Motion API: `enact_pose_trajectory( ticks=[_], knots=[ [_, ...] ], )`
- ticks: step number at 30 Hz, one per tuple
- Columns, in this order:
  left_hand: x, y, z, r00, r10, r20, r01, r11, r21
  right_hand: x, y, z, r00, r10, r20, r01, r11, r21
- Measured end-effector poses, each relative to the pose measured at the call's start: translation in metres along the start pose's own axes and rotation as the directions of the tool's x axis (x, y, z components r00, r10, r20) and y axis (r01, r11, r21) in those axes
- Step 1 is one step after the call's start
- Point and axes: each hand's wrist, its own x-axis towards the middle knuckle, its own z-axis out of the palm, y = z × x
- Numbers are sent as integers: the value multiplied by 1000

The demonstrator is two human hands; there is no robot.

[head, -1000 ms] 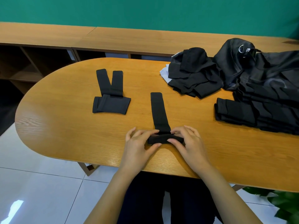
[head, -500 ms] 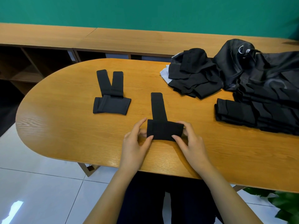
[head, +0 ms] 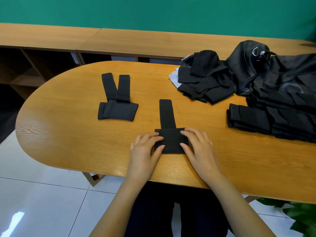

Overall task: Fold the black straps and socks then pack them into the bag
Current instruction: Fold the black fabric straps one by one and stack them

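Observation:
A black strap point(head: 167, 115) lies on the wooden table point(head: 68, 134) in front of me, its near end folded over into a flat rectangle. My left hand point(head: 145, 149) presses flat on the fold's left side, and my right hand point(head: 196, 146) presses flat on its right side. A second folded black strap point(head: 117, 105), with two tails pointing away, lies further left. A stack of folded black pieces point(head: 253, 119) sits at the right. A heap of black cloth point(head: 205, 77) lies behind it, and the black bag point(head: 273, 74) is at the far right.
Low wooden shelving point(head: 51, 53) runs along the green wall behind the table. A green plant point(head: 301, 218) shows at the lower right, and white floor tiles lie below the table's near edge.
My hands rolled the strap's near end over and laid the fold flat. The fingers went from pinching its edges to pressing on top of it.

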Motion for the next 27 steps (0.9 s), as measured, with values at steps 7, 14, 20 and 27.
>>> enact_pose_trajectory(
  ticks=[7,14,20,27],
  knots=[
    [2,-2,-2,993,8,120,-10,1000,21,-3,-7,-7,998,-13,66,14,1000,-11],
    [0,-1,0,995,44,84,-47,998,33,-3,4,-1,984,-123,127,127,992,-27],
    [-1,-2,2,998,59,38,-60,997,43,-3,7,2,984,-163,70,167,985,-45],
    [-2,-3,0,991,102,88,-108,992,68,-3,9,2,985,-163,57,163,987,5]
  ],
)
